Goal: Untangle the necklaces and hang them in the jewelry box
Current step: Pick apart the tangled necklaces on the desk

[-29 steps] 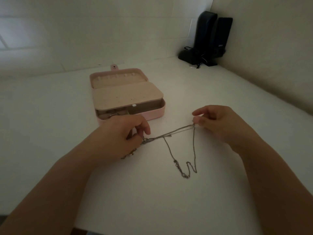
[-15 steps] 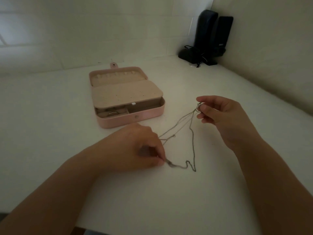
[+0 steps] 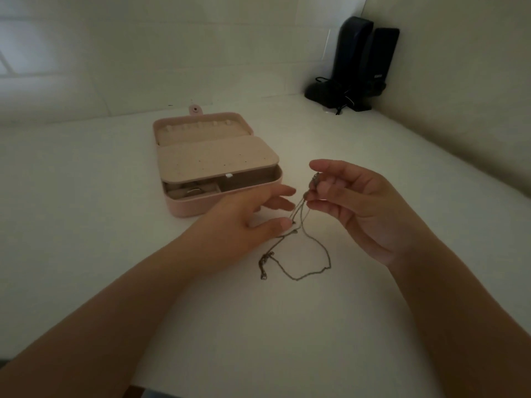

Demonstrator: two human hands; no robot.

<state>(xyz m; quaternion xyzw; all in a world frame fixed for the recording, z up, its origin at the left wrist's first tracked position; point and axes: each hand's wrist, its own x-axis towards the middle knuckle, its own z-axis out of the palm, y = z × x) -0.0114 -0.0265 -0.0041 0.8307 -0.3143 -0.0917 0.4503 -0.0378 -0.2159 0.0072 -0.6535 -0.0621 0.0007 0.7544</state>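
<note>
Necklaces (image 3: 298,254) hang from pinching right fingers (image 3: 321,186); left fingers (image 3: 280,196) extended, touching chain.

Two hands (image 3: 301,214), one jewelry box (image 3: 184,209), two speakers (image 3: 365,58), tangled necklaces (image 3: 298,254) uncountable.

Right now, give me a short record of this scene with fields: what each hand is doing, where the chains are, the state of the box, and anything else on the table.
left hand: open, fingers straight, tips at the chains
right hand: raised, pinching the chains' upper end
chains: hang from the right grip, lower loop lying on the table
tangle: cannot tell if undone
box: pink, open, behind the left hand; lid hooks bare
speakers: dark, in the far right corner
</note>
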